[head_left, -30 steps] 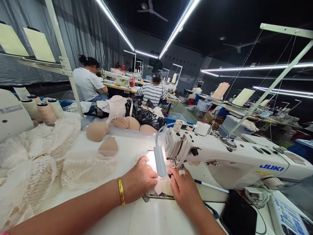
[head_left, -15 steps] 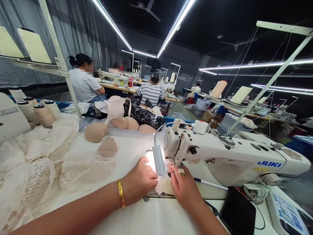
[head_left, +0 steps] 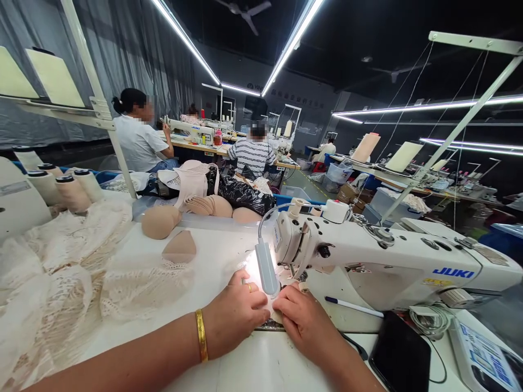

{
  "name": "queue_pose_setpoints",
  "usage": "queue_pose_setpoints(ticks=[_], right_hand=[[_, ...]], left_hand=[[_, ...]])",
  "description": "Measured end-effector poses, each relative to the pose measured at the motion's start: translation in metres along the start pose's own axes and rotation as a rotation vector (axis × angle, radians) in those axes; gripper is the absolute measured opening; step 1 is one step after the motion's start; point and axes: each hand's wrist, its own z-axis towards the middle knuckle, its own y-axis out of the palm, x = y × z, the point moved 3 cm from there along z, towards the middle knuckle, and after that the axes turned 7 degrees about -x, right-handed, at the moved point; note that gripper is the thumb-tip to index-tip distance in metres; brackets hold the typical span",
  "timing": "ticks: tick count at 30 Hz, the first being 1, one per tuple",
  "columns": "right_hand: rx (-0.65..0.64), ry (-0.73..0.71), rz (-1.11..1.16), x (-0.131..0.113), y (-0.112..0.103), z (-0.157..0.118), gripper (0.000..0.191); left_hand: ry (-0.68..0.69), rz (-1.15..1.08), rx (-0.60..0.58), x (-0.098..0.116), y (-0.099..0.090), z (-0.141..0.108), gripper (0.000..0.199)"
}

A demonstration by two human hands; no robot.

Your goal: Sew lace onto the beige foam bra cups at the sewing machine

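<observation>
Under the lamp (head_left: 267, 268) of a white sewing machine (head_left: 392, 261), my left hand (head_left: 241, 310) has its fingers closed on a light fabric piece (head_left: 261, 300), left of the needle area. A gold bracelet circles its wrist. My right hand (head_left: 300, 316) is closed at the right side of the same fabric, just in front of the needle area, its fingertips pinched on the edge. The lamp head and my fingers hide much of the piece, and its shape cannot be made out.
Cream lace fabric (head_left: 73, 272) covers the left of the table, with beige cups (head_left: 180, 246) behind it. A pen (head_left: 354, 307), a black phone (head_left: 400, 348) and a control box (head_left: 482, 354) lie at the right. Thread cones (head_left: 72, 193) stand at the left; people sit farther back.
My right hand has moved back from the needle toward me and closer to my left hand. My left hand has shifted slightly right. A seated person at the back has raised a hand.
</observation>
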Motion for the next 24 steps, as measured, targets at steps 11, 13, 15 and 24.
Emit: queue_pose_setpoints(ticks=[11,13,15,24], right_hand=[[-0.027,0.105,-0.004,0.003,0.009,0.006,0.035],[-0.01,0.11,-0.027,0.004,0.012,0.007,0.034],[0.021,0.115,-0.063,0.005,0.014,0.008,0.031],[0.107,0.092,-0.143,0.004,0.014,0.01,0.03]], left_hand=[[-0.052,0.026,-0.072,-0.014,0.008,0.005,0.022],[-0.063,0.032,-0.08,-0.018,0.01,0.008,0.02],[-0.074,0.019,-0.09,-0.023,0.012,0.01,0.018],[-0.188,0.041,-0.175,-0.03,0.012,0.015,0.017]])
